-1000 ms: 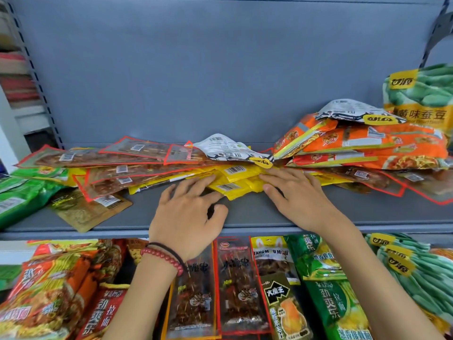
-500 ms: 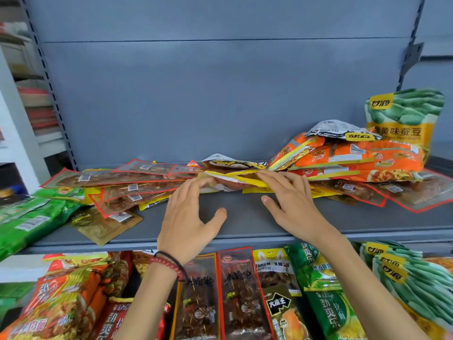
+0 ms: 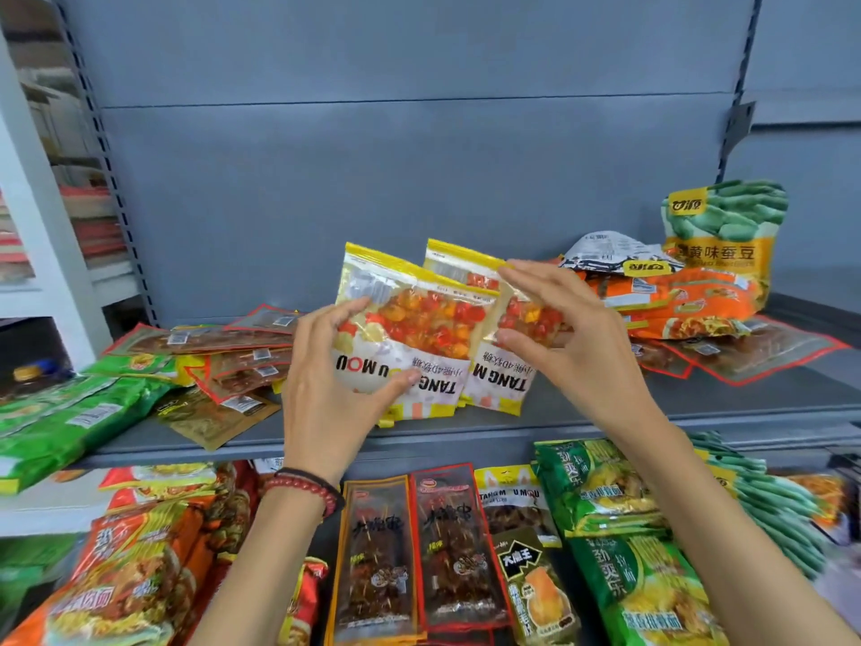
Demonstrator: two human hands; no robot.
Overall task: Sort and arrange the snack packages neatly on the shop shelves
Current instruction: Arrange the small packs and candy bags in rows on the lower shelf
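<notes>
Your left hand (image 3: 326, 389) grips a gummy bag (image 3: 410, 328) upside down, thumb on the front and fingers behind, held above the front edge of the grey shelf (image 3: 652, 412) near its middle. Your right hand (image 3: 573, 338) pinches a second gummy bag (image 3: 508, 319) just behind it, overlapping the first. Red packs (image 3: 242, 361) lie spread toward the shelf's left end, orange bags (image 3: 675, 300) are piled at the right, and a bean bag (image 3: 722, 240) stands upright in the right back corner.
</notes>
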